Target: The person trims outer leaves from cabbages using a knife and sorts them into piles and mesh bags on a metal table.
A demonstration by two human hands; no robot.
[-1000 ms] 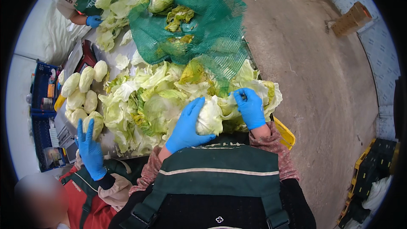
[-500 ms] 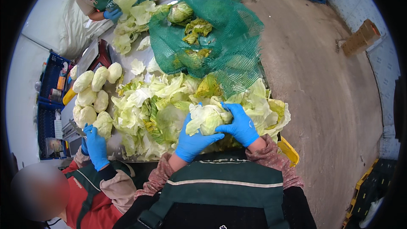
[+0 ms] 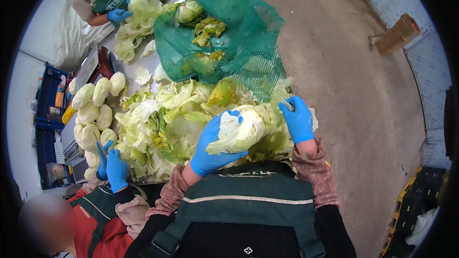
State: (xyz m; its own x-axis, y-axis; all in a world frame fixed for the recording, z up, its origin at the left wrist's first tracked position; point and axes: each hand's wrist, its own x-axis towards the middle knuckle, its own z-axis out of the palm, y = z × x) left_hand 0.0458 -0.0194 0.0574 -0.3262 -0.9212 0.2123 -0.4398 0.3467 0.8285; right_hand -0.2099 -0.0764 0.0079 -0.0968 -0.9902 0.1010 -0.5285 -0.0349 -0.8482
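Just on the near side of the green mesh sack (image 3: pixel 251 28), the blue-gloved left hand (image 3: pixel 209 144) was clamped round a partly stripped cabbage head (image 3: pixel 246 129), smooth and pale at its rounded middle, greener and looser toward its right. The right hand (image 3: pixel 299 120) hovered beside that leafy side, fingers bent, though blur hid whether they gripped a leaf. Limp, crinkled outer leaves (image 3: pixel 141 138), thin and translucent, were heaped before the sack. Left of it, firm oval bare heads (image 3: pixel 88 113) looked fully stripped; a rough-leaved head (image 3: pixel 189 12) in its knitted plastic folds looked unstripped.
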